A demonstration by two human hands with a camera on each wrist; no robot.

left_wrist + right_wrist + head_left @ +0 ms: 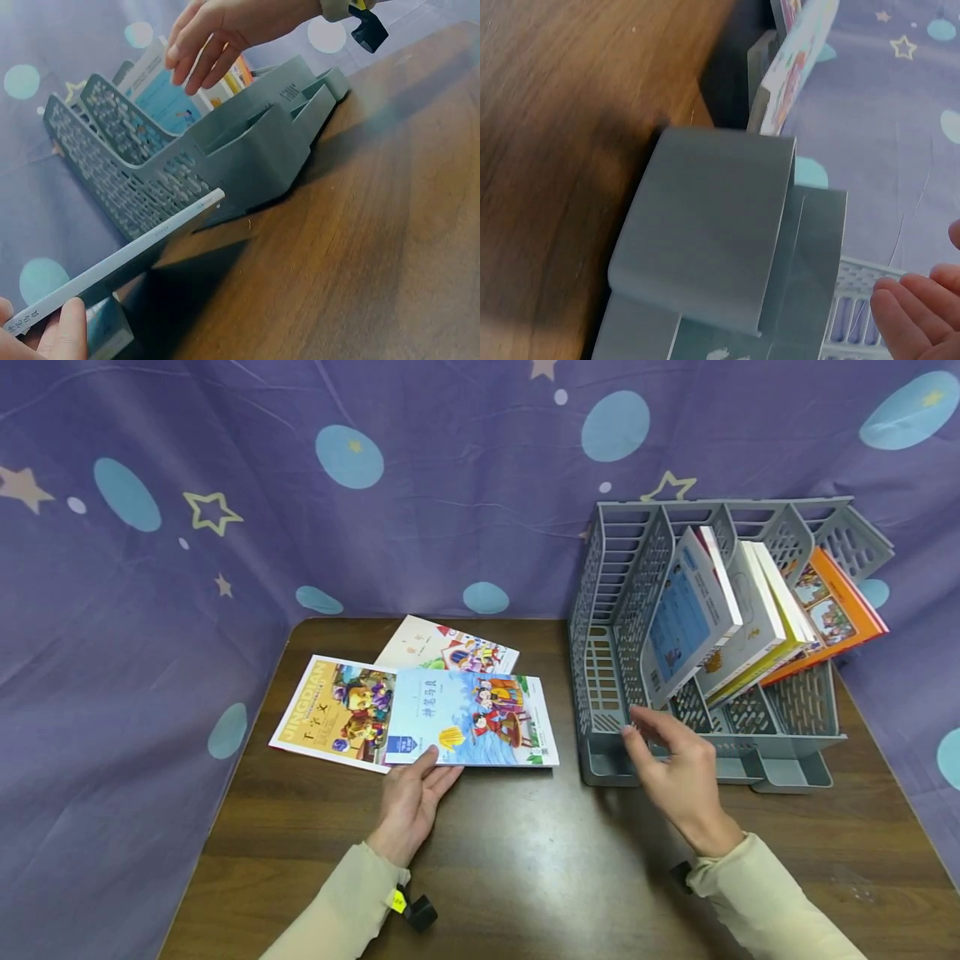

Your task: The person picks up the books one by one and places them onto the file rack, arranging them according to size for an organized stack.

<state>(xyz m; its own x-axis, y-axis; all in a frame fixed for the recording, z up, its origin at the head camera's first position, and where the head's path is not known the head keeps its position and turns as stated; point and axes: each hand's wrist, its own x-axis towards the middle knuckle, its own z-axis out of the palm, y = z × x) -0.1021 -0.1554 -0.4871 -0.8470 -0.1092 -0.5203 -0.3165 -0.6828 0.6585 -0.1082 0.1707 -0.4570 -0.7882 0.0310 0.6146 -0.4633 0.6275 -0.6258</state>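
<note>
Left hand (411,802) pinches, palm partly upturned; right hand (678,781) hovers, loosely curved, well apart.

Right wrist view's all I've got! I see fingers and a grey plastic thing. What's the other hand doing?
Observer: The left hand is holding a blue book by its near edge.
Operator: Cool! Does the grey thing have anything in it?
Observer: Yes, several books lean inside the grey rack.
Operator: What colour's the one furthest right?
Observer: In the head view, that's an orange book with pictures on it.
</note>
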